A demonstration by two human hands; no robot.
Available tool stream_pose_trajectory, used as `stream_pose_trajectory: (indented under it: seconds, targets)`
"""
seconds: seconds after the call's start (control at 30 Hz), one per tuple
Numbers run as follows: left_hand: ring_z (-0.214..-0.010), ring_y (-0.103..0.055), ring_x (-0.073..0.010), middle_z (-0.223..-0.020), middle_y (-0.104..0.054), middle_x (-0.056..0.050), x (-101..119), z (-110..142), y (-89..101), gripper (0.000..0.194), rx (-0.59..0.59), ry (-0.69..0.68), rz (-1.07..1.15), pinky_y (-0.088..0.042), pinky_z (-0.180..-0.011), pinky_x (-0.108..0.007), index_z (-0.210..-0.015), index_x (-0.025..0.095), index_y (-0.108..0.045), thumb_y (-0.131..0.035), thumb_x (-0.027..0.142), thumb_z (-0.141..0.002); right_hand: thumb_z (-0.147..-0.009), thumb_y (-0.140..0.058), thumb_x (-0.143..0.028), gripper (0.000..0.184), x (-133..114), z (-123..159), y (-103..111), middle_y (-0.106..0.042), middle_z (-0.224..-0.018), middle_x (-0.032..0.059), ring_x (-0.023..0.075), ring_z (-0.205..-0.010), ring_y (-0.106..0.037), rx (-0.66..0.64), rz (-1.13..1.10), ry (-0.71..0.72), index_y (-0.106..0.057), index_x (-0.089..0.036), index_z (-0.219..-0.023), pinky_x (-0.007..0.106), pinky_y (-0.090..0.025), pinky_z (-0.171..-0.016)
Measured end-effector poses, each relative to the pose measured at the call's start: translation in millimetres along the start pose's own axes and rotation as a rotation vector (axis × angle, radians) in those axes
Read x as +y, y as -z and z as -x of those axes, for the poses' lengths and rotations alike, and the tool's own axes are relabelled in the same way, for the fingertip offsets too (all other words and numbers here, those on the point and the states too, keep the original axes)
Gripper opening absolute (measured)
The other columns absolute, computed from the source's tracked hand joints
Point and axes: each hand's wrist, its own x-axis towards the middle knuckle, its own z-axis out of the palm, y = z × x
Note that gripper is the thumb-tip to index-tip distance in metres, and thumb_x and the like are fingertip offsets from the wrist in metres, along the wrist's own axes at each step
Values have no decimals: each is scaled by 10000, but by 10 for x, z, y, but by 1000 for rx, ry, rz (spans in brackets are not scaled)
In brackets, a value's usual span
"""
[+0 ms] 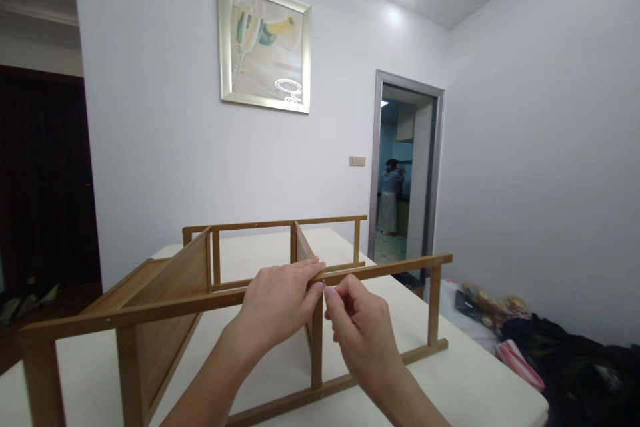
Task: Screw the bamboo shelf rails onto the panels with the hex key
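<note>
A wooden shelf frame (165, 280) lies on its side on a white table (450, 373). My left hand (280, 300) rests over the frame's near top rail (390, 270), its fingers curled around the rail where an upright panel meets it. My right hand (360, 327) is just right of it, thumb and forefinger pinched against the rail's front on a small fastener too tiny to name. Both forearms reach in from the bottom edge.
A framed picture (265, 40) hangs on the white wall behind. Through an open doorway (405, 167) at the back, another person stands in a kitchen. Dark clothes and soft items (525, 333) lie piled to the right of the table.
</note>
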Motion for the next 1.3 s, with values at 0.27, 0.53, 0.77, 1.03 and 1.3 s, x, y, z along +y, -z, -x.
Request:
stream_pose_trajectory:
  seconds: [0.27,0.53,0.77,1.03,1.3]
  targets:
    - [-1069,-669,-229,-1295,-641,54,7,7,6,388,12,-12,3,-524,-858,-368,-1242,398,-615,-441,314,-906,-921,-483,-374,315,4,12,-40,-563,-511,-32,112,-409,-512,6,-70,-109,-419,-233,-647,221,-366,-423]
    - [-1057,-674,-238,-1293,-640,71,7,6,2,383,20,-15,-5,-533,-834,-380,-1236,404,-616,-425,330,-913,-919,-482,-432,331,-13,27,-67,-555,-521,-34,107,-390,-510,-12,-185,-177,-427,-230,-663,218,-380,-398]
    - [-1066,-671,-232,-1301,-635,59,6,7,8,387,13,-13,-5,-527,-865,-378,-1245,394,-615,-435,326,-909,-937,-481,-391,294,18,70,-76,-576,-584,-14,108,-471,-520,38,-102,-42,-476,-215,-703,215,-399,-443]
    - [-1078,-667,-236,-1310,-627,60,3,11,1,390,11,-6,-17,-528,-868,-382,-1256,402,-606,-436,346,-910,-952,-474,-327,237,55,77,-37,-588,-618,-12,102,-506,-515,34,-49,72,-542,-199,-764,205,-366,-437]
    - [-1062,-674,-230,-1312,-626,49,5,-5,-13,391,8,-3,-24,-523,-868,-370,-1260,394,-607,-445,346,-907,-955,-465,-257,193,-81,145,42,-550,-618,-22,100,-517,-505,42,-123,159,-532,-200,-783,207,-351,-431]
